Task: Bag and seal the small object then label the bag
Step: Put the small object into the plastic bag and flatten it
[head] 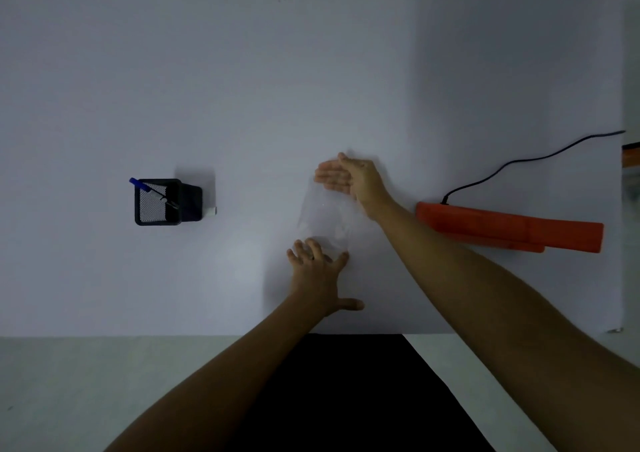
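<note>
A clear plastic bag (325,214) lies flat on the white table (242,105), hard to see against it. My left hand (320,271) rests palm down with spread fingers on the bag's near end. My right hand (349,178) lies flat on the bag's far end, fingers pointing left. I cannot make out the small object inside the bag. An orange heat sealer (509,226) with a black cord (519,160) lies to the right of my right forearm.
A black mesh pen holder (166,202) with a blue pen (138,184) stands at the left. A small white item (211,211) sits at its right side. The table's near edge runs below my left hand.
</note>
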